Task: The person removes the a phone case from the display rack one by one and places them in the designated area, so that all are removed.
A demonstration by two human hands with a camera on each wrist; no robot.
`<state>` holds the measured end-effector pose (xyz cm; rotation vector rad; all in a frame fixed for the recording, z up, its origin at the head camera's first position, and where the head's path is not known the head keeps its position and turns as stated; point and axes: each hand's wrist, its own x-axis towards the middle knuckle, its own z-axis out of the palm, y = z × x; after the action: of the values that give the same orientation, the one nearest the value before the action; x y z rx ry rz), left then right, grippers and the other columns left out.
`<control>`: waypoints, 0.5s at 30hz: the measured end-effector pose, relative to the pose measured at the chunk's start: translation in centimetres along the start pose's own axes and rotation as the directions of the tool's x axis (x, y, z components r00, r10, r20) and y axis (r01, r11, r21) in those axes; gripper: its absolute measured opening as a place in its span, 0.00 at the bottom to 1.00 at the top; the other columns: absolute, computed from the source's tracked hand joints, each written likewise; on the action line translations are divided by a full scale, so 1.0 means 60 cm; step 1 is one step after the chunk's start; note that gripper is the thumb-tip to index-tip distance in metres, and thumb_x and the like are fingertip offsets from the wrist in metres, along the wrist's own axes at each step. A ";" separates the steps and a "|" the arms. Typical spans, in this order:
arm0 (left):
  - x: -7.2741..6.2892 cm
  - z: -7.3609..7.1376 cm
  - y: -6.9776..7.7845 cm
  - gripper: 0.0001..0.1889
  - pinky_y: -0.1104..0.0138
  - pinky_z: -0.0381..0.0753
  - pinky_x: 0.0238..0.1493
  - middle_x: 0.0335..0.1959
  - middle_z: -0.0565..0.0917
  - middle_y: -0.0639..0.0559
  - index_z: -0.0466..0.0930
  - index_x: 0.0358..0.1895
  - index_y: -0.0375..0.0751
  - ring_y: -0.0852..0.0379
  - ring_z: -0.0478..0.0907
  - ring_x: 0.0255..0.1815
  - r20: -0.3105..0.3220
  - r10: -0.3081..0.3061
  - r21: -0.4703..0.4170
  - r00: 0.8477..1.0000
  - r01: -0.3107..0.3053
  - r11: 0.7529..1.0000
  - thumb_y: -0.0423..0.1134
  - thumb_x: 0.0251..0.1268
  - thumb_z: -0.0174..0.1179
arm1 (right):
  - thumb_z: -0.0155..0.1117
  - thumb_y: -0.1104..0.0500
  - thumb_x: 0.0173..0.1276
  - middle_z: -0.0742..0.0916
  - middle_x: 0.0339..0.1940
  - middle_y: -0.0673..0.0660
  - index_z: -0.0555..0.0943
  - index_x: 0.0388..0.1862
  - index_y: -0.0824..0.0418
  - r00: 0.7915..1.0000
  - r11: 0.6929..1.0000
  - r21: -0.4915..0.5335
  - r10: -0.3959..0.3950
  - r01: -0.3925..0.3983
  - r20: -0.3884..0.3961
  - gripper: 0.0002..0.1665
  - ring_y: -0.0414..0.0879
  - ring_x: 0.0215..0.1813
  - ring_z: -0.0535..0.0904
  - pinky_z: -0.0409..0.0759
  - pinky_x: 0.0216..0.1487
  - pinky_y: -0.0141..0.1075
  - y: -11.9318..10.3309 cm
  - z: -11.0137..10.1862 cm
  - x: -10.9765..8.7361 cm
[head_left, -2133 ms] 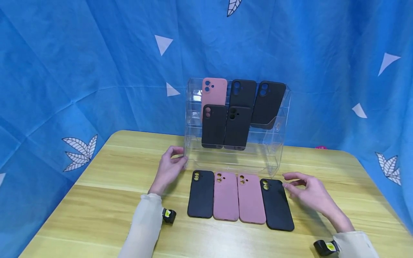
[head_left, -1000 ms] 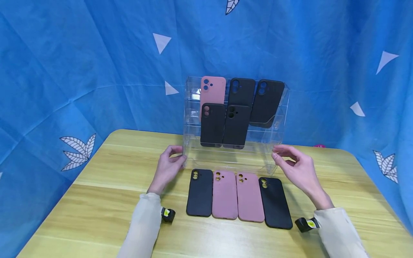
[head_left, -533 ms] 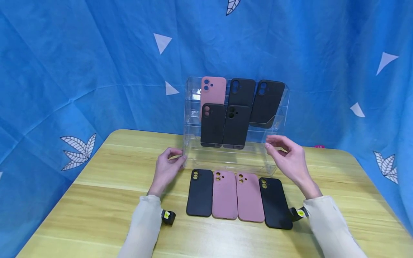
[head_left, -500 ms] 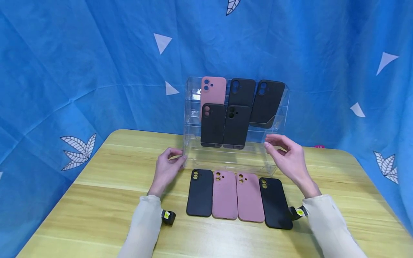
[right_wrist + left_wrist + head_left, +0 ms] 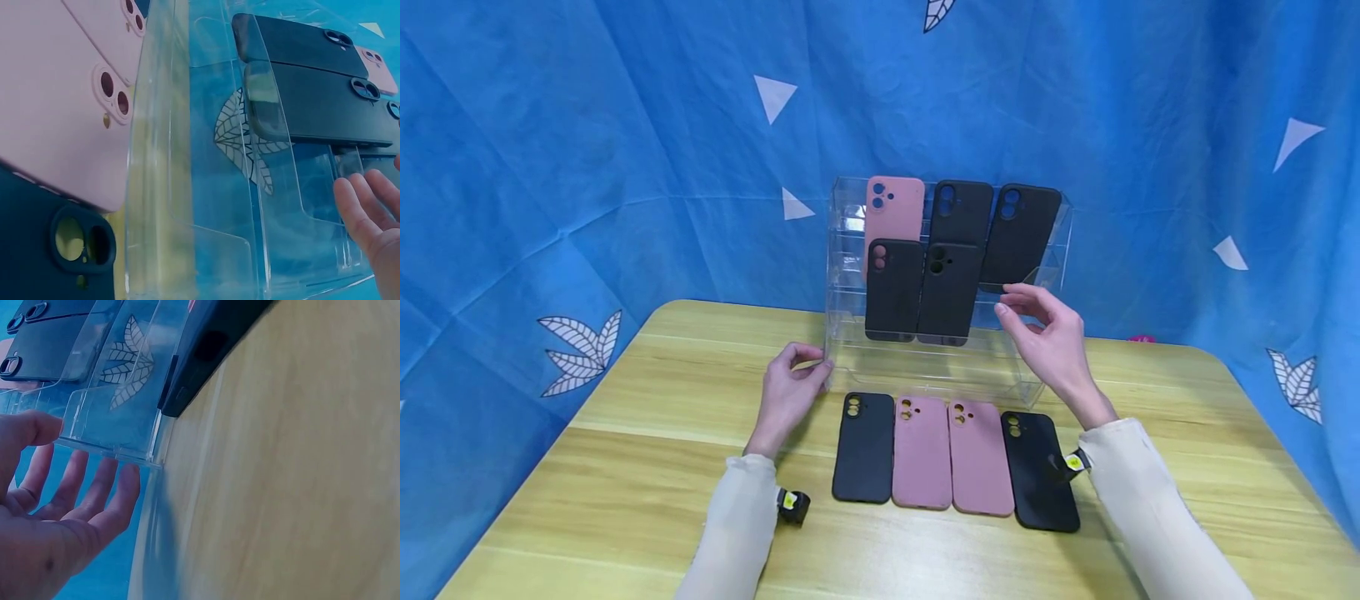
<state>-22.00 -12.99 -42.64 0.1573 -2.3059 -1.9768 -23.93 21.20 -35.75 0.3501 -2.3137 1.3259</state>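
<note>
Right hand (image 5: 1049,332): fingers relaxed, thumb apart, gripping nothing, near the upper-right black case (image 5: 1024,233) in the clear rack (image 5: 895,360). Left hand (image 5: 788,393): spread fingertips touch the rack's side; light bracing should limit sliding. Row of four cases (image 5: 922,458): flat on desk (image 5: 647,400), in front.

The rack (image 5: 847,287) is clear and colourless. In the upper part of the rack, one pink case (image 5: 901,218) and two upper black cases (image 5: 962,218) are noted; in its lower part, two lower black cases (image 5: 893,296). In front of the rack, the outer pair (image 5: 862,454) is black and the inner pair (image 5: 922,458) dusky pink. The counter (image 5: 625,400) beneath the rack is pale yellow with browner grain streaks. The cloth (image 5: 640,108) behind the rack is blue, printed with white triangles (image 5: 773,97) and dark-veined white leaves (image 5: 578,335).
</note>
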 end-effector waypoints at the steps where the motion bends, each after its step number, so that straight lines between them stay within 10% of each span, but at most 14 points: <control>1: 0.000 0.000 0.000 0.11 0.60 0.89 0.47 0.57 0.83 0.39 0.77 0.50 0.35 0.45 0.86 0.56 0.001 -0.001 0.000 1.000 0.001 1.000 0.33 0.69 0.64 | 0.67 0.55 0.73 0.88 0.55 0.59 0.82 0.64 0.55 1.000 1.000 -0.005 0.000 0.000 -0.004 0.22 0.25 0.49 0.80 0.78 0.49 0.16 -0.001 0.001 0.002; 15: -0.002 0.001 0.001 0.12 0.59 0.89 0.46 0.56 0.81 0.41 0.77 0.51 0.35 0.42 0.85 0.58 -0.001 0.006 0.004 1.000 -0.006 1.000 0.33 0.68 0.64 | 0.67 0.54 0.73 0.88 0.53 0.60 0.80 0.64 0.57 1.000 0.999 0.045 -0.009 0.009 -0.003 0.23 0.27 0.47 0.81 0.80 0.49 0.18 -0.005 0.017 0.035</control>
<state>-21.88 -12.91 -42.57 0.1514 -2.3070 -1.9686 -25.87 20.18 -34.91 0.3721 -2.2806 1.3754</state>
